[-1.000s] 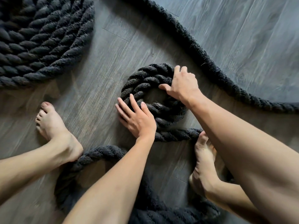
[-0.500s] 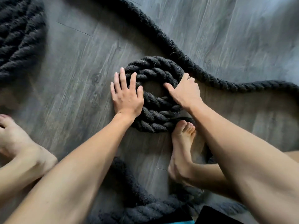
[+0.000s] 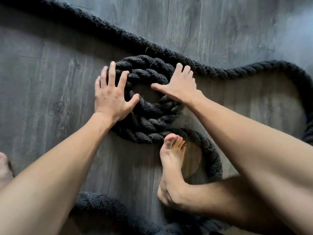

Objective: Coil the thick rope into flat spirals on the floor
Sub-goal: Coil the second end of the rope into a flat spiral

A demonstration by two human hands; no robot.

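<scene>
A thick black twisted rope forms a small flat spiral (image 3: 149, 122) of about two turns on the grey wood floor, with a bare gap at its centre. My left hand (image 3: 112, 95) lies flat with spread fingers on the spiral's left side. My right hand (image 3: 179, 85) presses on its right side, thumb stretched toward the centre, fingers on the outer turn. From the spiral's lower edge the rope loops right past my right foot (image 3: 171, 163). A long loose run of the rope (image 3: 211, 68) snakes from the top left to the right edge.
More of the same rope (image 3: 108, 209) lies near the bottom, under my left forearm. My other foot (image 3: 4, 168) shows at the left edge. Grey plank floor (image 3: 42, 82) stretches to the left and the far right.
The view has shifted, so the big finished coil at the top left is out of frame. Both hands stay on the small spiral, the left now spread wider. The loose rope bulges further right.
</scene>
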